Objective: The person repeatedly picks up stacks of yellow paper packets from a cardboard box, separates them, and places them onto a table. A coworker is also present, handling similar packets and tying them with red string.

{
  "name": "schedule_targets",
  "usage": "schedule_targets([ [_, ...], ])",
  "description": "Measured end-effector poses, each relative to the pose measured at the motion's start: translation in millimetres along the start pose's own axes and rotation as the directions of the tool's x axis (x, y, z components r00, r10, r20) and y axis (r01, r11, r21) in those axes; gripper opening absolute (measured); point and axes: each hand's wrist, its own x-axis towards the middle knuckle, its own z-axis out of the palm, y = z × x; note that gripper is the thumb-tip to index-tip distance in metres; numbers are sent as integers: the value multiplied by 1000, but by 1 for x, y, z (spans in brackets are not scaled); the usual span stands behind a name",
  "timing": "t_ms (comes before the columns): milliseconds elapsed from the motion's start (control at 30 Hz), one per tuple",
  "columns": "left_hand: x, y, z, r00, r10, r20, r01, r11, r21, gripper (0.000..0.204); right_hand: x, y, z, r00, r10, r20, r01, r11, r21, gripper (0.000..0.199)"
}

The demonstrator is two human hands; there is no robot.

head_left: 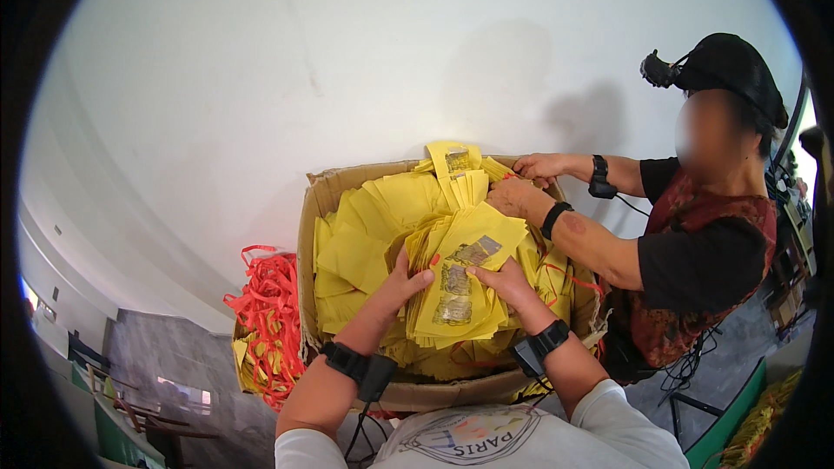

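Note:
Between my two hands is a thick, fanned stack of yellow joss paper (434,295) with silver-grey foil patches on its top sheet. My left hand (407,282) grips its left side, thumb on top. The right hand (507,285) holds the opposite side, its thumb pressed near the foil. The stack is over a large cardboard box (307,234) filled with more loose yellow sheets (356,234). Most of my fingers are hidden beneath the paper.
At the right a person (704,217) reaches into the box's far right corner, both hands on yellow sheets. Red ribbons (274,304) pile over a container left of the box. A white wall (347,61) rises behind. Cables (691,360) lie at the lower right.

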Motion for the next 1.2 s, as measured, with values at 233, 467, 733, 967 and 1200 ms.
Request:
schedule_targets([
  [233, 5, 7, -11, 998, -9, 56, 18, 987, -158, 102, 6, -12, 2, 998, -34, 57, 41, 991, -125, 46],
  [467, 12, 0, -16, 997, 17, -71, -24, 995, -92, 94, 5, -6, -3, 988, 131, 80, -151, 925, 349, 76],
  [733, 13, -5, -5, 993, -44, -105, 47, 999, 19, 50, -5, -8, -8, 991, 79, 105, -111, 933, 342, 76],
  [967, 2, 27, -30, 909, 126, -398, -219, 955, -198, 33, 2, -15, -25, 997, -50, 59, 11, 844, 537, 65],
  [1200, -49, 50, -70, 850, 249, -464, -435, 829, -351, 35, 15, 12, -16, 990, 106, -97, -83, 974, 212, 44],
])
